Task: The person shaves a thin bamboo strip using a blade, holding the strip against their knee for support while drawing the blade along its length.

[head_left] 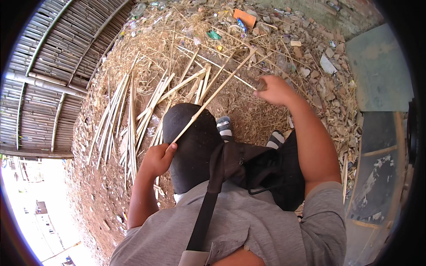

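Note:
My left hand (160,158) is closed around the near end of a long bamboo strip (212,98). The strip slants up and to the right across my dark-clad left knee (179,128). Out to the right, my right hand (276,90) is closed on a short dark brown object (262,84), slightly blurred, whose kind I cannot make out. A thin pale strip (230,73) runs up and left from beside those fingers; whether it is held there is unclear. Split bamboo strips (153,99) lie in loose bunches on the ground beyond and left of my knee.
Dry straw and shavings (151,40) cover the ground ahead. Brick rubble (319,75) and an orange slab (245,18) lie farther right. A slatted bamboo wall (57,48) borders the left; grey-green panels (377,66) stand at the right. A strap bag (239,162) rests at my lap.

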### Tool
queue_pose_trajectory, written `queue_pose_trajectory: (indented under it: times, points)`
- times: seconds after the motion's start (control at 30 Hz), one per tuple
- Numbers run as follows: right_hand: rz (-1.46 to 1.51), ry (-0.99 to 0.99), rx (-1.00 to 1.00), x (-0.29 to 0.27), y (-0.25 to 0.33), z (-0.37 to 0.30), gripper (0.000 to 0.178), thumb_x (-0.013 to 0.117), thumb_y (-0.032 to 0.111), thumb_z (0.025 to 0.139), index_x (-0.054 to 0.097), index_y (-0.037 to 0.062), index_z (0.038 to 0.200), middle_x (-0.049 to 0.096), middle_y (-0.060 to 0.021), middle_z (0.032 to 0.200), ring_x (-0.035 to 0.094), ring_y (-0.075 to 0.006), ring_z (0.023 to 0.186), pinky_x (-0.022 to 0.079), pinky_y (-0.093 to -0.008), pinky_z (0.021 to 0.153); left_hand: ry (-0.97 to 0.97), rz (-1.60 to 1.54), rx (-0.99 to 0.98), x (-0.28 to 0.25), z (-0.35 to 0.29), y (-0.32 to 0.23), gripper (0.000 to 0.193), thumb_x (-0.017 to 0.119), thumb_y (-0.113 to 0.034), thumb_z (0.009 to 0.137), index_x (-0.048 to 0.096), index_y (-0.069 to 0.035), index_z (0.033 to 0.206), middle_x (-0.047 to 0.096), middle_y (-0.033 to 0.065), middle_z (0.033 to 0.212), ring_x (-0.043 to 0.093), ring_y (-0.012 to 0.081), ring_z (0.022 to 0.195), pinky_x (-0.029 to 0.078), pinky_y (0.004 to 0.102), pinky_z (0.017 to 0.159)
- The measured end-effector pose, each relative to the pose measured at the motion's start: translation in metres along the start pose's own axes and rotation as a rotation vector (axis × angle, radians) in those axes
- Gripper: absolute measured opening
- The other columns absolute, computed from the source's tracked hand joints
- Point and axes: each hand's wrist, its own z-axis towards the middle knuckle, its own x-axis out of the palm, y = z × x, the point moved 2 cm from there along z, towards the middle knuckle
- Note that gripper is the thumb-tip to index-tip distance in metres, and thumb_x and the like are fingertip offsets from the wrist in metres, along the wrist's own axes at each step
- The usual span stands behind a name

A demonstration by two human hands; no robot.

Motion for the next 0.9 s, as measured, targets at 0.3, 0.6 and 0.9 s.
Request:
queue_pose_trajectory:
  times: [0.3,0.6,0.9]
  points:
    - [-0.095,0.088,-0.077,0.015,0.019,-0.004,0.053,0.078,0.038,0.086,0.067,0.0026,0.123,0.071,-0.0207,0.111,0.069,-0.0357,0.106,0.053,-0.0455,0.091,0.033,-0.013,-0.015,-0.004,0.0,-0.003,0.058,0.048,-0.045,0.106,0.068,0.005,0.083,0.066,0.0216,0.073,0.065,0.0361,0.071,0.049,0.0463,0.07]
    - [-0.085,0.083,-0.133,0.01,0.025,-0.011,0.043,0.078,0.034,0.085,0.07,0.0048,0.115,0.073,-0.0178,0.102,0.07,-0.0328,0.096,0.054,-0.0456,0.085,-0.031,0.016,0.048,0.001,0.0,0.005,0.054,0.052,-0.041,0.106,0.066,0.004,0.079,0.063,0.0209,0.068,0.063,0.0364,0.065,0.047,0.0465,0.064]
    - [0.032,-0.124,0.011,0.0,-0.019,0.002,0.058,0.078,0.036,0.086,0.064,0.0,0.129,0.072,-0.0196,0.116,0.069,-0.0334,0.105,0.053,-0.0426,0.092,0.005,0.002,0.032,-0.003,0.001,-0.004,0.057,0.049,-0.043,0.106,0.065,0.004,0.079,0.063,0.0214,0.069,0.062,0.0367,0.066,0.046,0.0476,0.066]
